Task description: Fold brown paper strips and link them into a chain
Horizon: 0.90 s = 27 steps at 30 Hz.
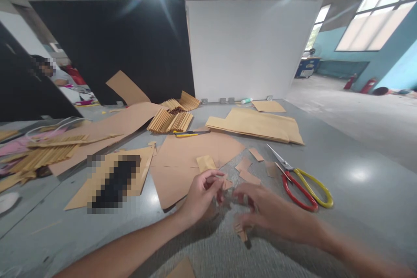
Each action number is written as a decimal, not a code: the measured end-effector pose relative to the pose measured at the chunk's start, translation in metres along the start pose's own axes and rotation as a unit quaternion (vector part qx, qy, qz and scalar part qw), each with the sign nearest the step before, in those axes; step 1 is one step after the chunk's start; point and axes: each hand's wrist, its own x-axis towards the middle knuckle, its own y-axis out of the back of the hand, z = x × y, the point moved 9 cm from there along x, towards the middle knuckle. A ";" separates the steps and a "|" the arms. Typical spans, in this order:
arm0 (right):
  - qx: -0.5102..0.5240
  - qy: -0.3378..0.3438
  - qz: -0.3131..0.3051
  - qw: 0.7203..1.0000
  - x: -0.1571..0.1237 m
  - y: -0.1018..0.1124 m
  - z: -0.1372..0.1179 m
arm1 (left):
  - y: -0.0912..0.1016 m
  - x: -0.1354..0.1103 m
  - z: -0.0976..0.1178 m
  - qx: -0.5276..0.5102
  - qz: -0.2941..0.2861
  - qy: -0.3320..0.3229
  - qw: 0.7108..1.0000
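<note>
My left hand is closed, its fingers curled and pinched by a small brown paper piece at the fingertips. Facing it, my right hand is smeared by motion, with thumb and fingers apart. A small folded strip of brown paper shows just under the right thumb; whether they touch I cannot tell. Beyond the hands lie cut paper scraps, a yellowish paper square and a large brown paper sheet. Scissors with one red and one yellow handle lie partly open to the right.
Pleated paper stacks stand behind a yellow utility knife. Folded kraft paper lies at the back right, pleated strips at left. A pixelated dark object rests on paper. Panels border the table; a person sits beyond, far left.
</note>
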 end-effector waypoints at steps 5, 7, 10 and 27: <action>0.177 -0.058 0.056 0.981 0.008 0.003 0.013 | -0.020 -0.007 0.006 0.034 -0.069 -0.021 0.997; 0.226 -0.048 0.047 0.972 0.010 -0.001 0.013 | -0.026 -0.013 0.008 0.059 -0.089 -0.023 0.994; 0.221 -0.047 0.082 0.971 0.011 0.009 0.022 | -0.028 -0.021 0.017 0.159 -0.091 -0.049 0.982; 0.148 0.018 0.356 0.922 -0.012 0.036 0.041 | -0.022 -0.015 0.025 0.126 -0.120 -0.054 0.983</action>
